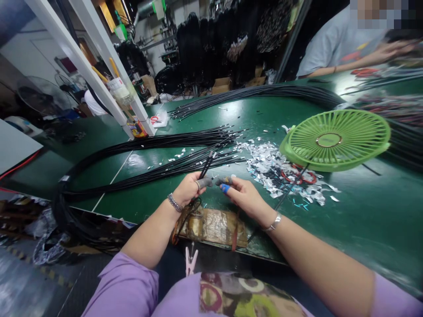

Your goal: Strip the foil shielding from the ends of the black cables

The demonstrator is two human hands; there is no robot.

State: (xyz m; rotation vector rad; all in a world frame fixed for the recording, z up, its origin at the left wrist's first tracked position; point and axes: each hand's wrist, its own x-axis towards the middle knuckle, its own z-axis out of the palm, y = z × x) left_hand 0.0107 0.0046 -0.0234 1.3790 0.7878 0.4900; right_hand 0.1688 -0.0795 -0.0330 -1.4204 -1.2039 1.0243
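Close to the table's near edge, my left hand [191,187] pinches a thin black cable [205,165], with pale ends showing above the fingers. Grey covering wraps its thumb. My right hand [243,193] is closed at the fingertips just beside it, with dark coverings and a blue wrap on the fingers. Tiny pale wire tips show between the two hands; what the right fingers pinch is too small to make out. Beyond my hands lies a bundle of black cables [165,169], looped round to the left. A tape-covered block [216,226] sits below my hands.
White scraps [267,169] and red-handled scissors [309,177] lie right of the cables. A green fan [337,138] stands over them. Another cable bundle [264,91] curves along the back. White posts [112,66] rise at left. A co-worker [333,44] sits across the table [373,211].
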